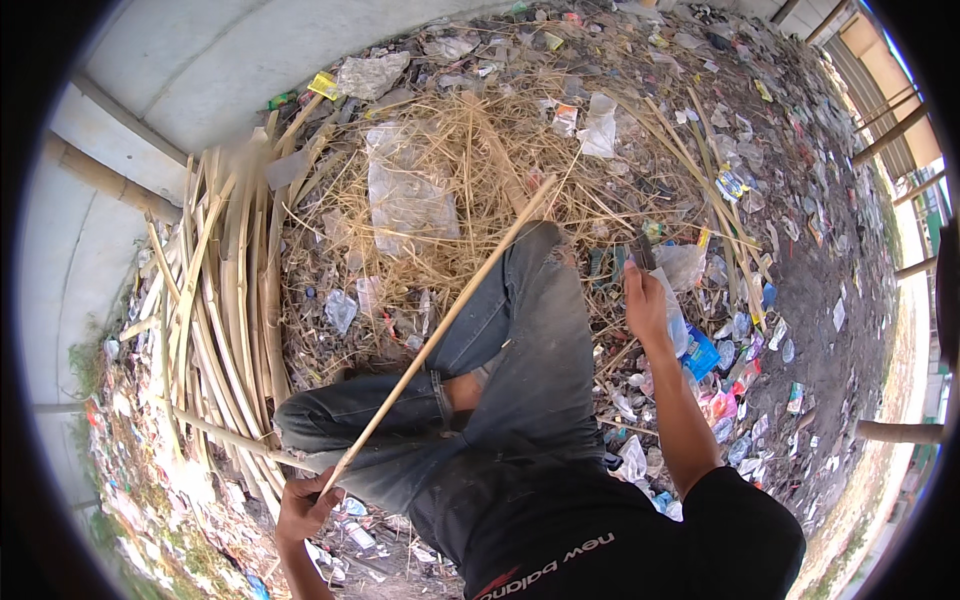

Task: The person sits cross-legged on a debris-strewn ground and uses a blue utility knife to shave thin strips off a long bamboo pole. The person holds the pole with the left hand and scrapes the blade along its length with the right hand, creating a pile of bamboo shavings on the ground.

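My left hand (305,508) is closed round the lower end of a long, pale bamboo strip (433,342). The strip slants up and away across my bent legs, its far end beside my raised knee (538,238). Out to the right, my right hand (645,303) grips a knife, apart from the strip. The knife's dark blade (643,250) points away from me; its handle is hidden in my fingers.
Split bamboo strips (235,290) are piled at my left, beside a pale wall (190,55). Straw-like shavings (475,150) and a flattened clear plastic sheet (408,190) lie ahead. More strips (715,190) rest at the right amid scattered litter, including a blue wrapper (702,354).
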`<action>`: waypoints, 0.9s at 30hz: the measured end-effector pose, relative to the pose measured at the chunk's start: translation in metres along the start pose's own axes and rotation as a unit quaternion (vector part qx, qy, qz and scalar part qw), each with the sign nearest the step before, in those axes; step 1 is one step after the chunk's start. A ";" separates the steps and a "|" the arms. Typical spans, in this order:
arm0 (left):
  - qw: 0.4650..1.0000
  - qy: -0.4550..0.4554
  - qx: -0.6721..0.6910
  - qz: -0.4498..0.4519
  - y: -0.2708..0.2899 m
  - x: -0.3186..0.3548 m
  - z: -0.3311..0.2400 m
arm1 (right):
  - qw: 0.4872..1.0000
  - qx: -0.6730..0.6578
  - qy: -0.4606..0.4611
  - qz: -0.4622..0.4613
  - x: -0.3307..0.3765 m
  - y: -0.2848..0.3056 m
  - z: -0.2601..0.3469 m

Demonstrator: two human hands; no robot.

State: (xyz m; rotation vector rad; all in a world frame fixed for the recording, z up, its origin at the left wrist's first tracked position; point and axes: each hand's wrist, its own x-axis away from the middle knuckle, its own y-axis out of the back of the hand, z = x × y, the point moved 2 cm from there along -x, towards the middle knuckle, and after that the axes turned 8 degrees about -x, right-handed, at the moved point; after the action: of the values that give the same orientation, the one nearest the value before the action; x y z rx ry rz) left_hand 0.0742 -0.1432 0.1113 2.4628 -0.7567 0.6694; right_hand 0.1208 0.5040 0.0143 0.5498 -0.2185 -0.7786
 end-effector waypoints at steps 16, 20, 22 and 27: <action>0.981 -0.153 -0.114 -0.025 -0.113 -0.102 -0.068 | 0.990 -0.028 0.032 0.132 0.055 -0.012 0.044; 0.978 -0.156 -0.126 0.056 -0.170 -0.138 -0.100 | 0.970 0.006 0.095 0.224 0.085 -0.027 0.051; 0.979 -0.153 -0.109 0.074 -0.196 -0.157 -0.106 | 0.964 0.020 0.118 0.237 0.097 -0.036 0.049; 0.978 -0.142 -0.125 0.092 -0.233 -0.195 -0.121 | 0.965 0.072 0.121 0.223 0.109 -0.045 0.049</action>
State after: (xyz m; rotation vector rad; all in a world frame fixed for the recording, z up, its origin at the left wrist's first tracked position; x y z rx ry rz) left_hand 0.0377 0.1697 0.0250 2.2967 -1.1165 0.2637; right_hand 0.1508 0.3809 0.0300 0.6974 -0.1642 -0.2551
